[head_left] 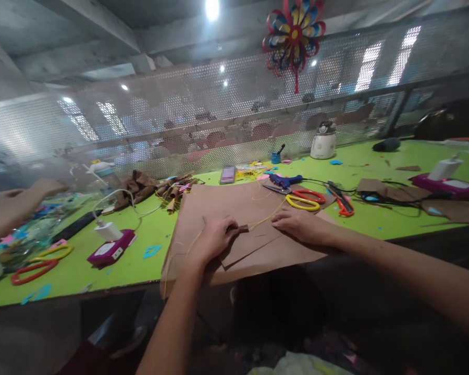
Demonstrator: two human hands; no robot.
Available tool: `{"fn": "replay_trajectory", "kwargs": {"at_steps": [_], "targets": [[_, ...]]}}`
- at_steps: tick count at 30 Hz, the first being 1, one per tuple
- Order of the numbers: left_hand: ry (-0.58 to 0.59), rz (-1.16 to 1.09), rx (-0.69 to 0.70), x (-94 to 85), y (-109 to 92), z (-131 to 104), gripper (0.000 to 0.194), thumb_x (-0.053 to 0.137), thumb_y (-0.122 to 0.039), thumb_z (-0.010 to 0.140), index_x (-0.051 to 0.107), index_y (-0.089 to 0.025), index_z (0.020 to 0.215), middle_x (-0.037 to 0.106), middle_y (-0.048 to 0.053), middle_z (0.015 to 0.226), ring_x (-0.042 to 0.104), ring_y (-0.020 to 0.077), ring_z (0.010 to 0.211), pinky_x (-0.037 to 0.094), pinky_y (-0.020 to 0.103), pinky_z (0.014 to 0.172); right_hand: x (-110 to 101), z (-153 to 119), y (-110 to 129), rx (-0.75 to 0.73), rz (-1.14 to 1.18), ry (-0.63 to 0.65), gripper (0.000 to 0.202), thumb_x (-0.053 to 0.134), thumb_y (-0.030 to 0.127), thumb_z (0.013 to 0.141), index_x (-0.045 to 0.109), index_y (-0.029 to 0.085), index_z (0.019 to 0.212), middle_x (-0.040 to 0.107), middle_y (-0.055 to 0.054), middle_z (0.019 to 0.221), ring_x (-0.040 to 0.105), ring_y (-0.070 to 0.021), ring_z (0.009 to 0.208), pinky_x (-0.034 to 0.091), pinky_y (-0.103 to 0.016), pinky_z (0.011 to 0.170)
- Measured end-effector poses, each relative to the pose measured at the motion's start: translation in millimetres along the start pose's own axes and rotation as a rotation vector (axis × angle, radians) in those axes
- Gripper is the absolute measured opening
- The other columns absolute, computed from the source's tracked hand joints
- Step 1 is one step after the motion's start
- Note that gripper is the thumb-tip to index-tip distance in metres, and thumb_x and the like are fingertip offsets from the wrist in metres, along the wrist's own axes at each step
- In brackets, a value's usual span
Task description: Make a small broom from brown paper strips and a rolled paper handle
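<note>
My left hand (216, 237) is closed around a small rolled strip of brown paper (242, 229), whose end sticks out past the fingers. A thin yellow string (263, 221) runs from the roll toward the upper right. Beside that string, my right hand (297, 225) lies on the brown paper sheet (214, 200) with fingers stretched out. Below the left hand, a cut brown paper piece (250, 249) rests on the sheet. Scissors with red and yellow handles (300, 199) lie just beyond my right hand. Behind them is a blue glue gun (285, 180).
A red-handled cutter (342, 200) and a purple power block (447, 186) lie to the right. Another purple block (111, 248), more scissors (42, 263) and several paper rolls (175, 192) are at left. Another person's arm (19, 208) reaches in there. Mesh stands behind the green table (156, 271).
</note>
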State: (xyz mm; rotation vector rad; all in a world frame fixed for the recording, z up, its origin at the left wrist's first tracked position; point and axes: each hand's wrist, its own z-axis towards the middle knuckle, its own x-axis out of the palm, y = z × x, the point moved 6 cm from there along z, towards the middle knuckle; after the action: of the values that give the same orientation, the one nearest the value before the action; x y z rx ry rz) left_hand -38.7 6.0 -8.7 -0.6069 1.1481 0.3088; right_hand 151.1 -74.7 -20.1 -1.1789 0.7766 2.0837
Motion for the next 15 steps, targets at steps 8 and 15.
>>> {"fn": "replay_trajectory", "kwargs": {"at_steps": [8,15], "targets": [[0.043,0.030,0.001,-1.8,-2.2,0.1,0.019,0.049,-0.030,0.088,0.064,-0.018,0.085,0.064,0.004,0.086,0.056,0.0154,0.076,0.040,0.024,0.068,2.8,-5.0,-3.2,0.032,0.001,-0.023,0.028,0.041,0.023,0.094,0.069,0.017,0.098,0.065,-0.010,0.111,0.057,-0.0189,0.102,0.043,-0.033,0.089],[0.031,0.036,0.014,0.5,-2.4,-0.8,0.017,0.050,-0.028,0.087,0.064,-0.018,0.083,0.061,0.004,0.087,0.055,0.0159,0.079,0.041,0.026,0.072,-1.0,-3.0,2.0,0.034,-0.023,0.004,0.026,0.044,0.025,0.092,0.068,0.016,0.095,0.066,-0.012,0.104,0.057,-0.0198,0.099,0.042,-0.033,0.086]]}}
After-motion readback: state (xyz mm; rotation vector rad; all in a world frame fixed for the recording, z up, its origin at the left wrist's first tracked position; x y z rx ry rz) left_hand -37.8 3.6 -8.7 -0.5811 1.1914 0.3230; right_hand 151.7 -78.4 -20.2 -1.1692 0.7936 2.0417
